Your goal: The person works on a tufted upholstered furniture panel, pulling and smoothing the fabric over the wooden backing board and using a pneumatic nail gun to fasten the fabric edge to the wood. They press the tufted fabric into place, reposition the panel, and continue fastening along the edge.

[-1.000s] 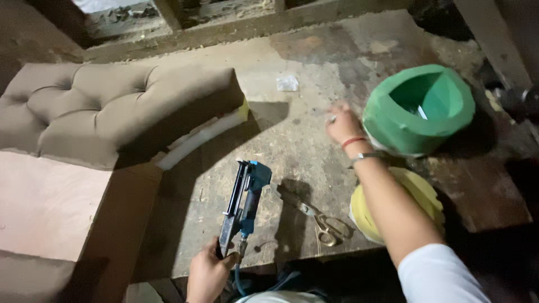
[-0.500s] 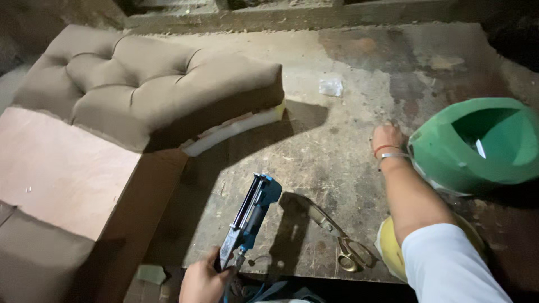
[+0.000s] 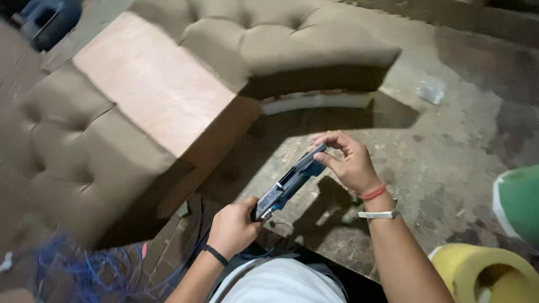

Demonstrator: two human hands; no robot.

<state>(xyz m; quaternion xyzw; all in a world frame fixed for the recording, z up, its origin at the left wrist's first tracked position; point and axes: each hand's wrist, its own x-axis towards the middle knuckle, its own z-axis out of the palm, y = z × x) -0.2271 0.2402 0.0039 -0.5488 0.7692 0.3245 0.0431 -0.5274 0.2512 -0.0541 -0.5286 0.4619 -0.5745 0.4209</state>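
A blue-and-black pneumatic staple gun (image 3: 291,182) is held in the air between both hands, above the near edge of the worn grey workbench (image 3: 449,168), tilted with its nose up and away from the body. The left hand (image 3: 234,227) is closed around the grip at the lower end; the right hand (image 3: 345,163) pinches the upper end between thumb and fingertips, at what appears to be the magazine or nose. Whether a finger rests on the trigger cannot be told. For work at the nose, the trigger finger is best kept off and the muzzle pointed clear of the right fingers, with the gun braced firmly by the left hand. Beyond and left of the hands, a tufted brown upholstered sofa section (image 3: 264,39) with a bare plywood panel (image 3: 151,84) is seen. Blue hose coils (image 3: 95,269) lie below left; a yellow roll (image 3: 483,275) and a green roll (image 3: 519,202) sit right of the right forearm.
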